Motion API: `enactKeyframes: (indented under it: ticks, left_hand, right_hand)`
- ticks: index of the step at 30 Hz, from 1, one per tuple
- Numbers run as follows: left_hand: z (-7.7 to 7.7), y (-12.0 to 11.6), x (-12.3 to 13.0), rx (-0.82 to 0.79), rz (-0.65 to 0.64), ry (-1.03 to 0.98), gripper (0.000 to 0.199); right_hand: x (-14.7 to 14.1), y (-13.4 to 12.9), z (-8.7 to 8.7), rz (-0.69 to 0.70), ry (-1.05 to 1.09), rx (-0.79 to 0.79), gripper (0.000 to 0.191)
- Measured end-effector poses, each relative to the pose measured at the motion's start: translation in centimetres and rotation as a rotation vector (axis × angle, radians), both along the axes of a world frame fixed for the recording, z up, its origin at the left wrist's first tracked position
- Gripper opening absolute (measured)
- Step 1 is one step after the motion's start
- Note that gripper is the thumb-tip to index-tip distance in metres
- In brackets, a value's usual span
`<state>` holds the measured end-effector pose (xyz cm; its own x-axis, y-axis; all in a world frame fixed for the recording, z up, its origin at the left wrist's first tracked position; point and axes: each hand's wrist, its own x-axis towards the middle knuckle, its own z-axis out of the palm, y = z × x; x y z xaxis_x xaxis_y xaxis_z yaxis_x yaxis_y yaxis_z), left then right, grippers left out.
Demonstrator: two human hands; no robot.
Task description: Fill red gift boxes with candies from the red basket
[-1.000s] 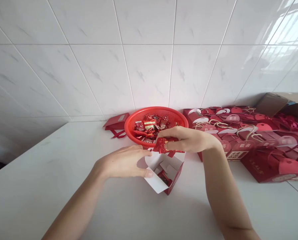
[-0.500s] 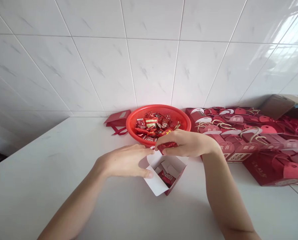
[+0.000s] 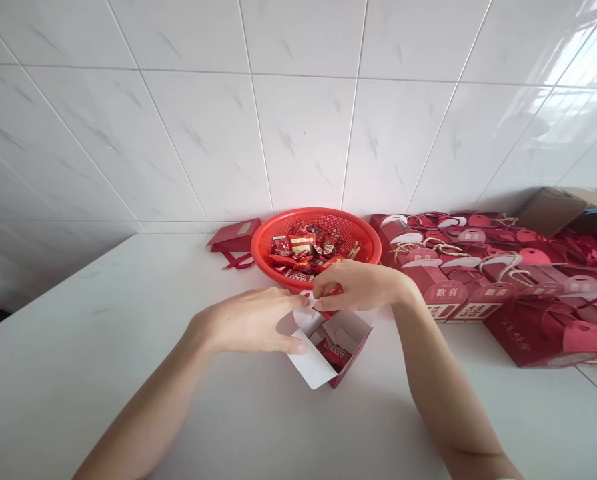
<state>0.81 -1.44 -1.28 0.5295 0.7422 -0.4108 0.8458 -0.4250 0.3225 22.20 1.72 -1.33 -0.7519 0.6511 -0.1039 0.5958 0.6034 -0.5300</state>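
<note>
An open gift box (image 3: 361,357), dark red outside and white inside, stands on the table with its flaps spread. Several red-wrapped candies (image 3: 331,352) lie at its bottom. My left hand (image 3: 253,323) grips the box's left side, thumb on the near white flap and fingertips at the far one. Over the box's far edge, my right hand (image 3: 355,287) is closed on a red-wrapped candy (image 3: 335,291), mostly hidden by the fingers. Just behind sits a red plastic basket (image 3: 273,223) holding many wrapped candies.
Rows of filled-out red gift boxes (image 3: 448,293) with cord handles stand on the right. A brown cardboard box (image 3: 553,207) is behind them. Left of the basket lies a red folded box with ribbon (image 3: 235,235). A white tiled wall (image 3: 303,133) bounds the white table (image 3: 128,320).
My right hand has shifted slightly left and curled further around the candy, so less of the wrapper shows. My left hand and the box stay nearly still.
</note>
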Motion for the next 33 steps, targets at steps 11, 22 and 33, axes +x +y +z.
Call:
enactKeyframes:
  ticks: [11, 22, 33]
  left_hand:
    - [-0.1, -0.1, -0.1, -0.015, 0.027, -0.011, 0.066]
    - [0.3, -0.4, 0.0, 0.015, 0.023, 0.051, 0.076]
    - [0.1, -1.0, 0.2, 0.035, -0.015, -0.006, 0.072]
  right_hand:
    - [0.5, -0.8, 1.1, 0.238, 0.263, -0.095, 0.031]
    - [4.4, -2.2, 0.5, 0.015, 0.233, -0.012, 0.03]
    - [8.1, -5.6, -5.5, -0.308, 0.469, 0.109, 0.041]
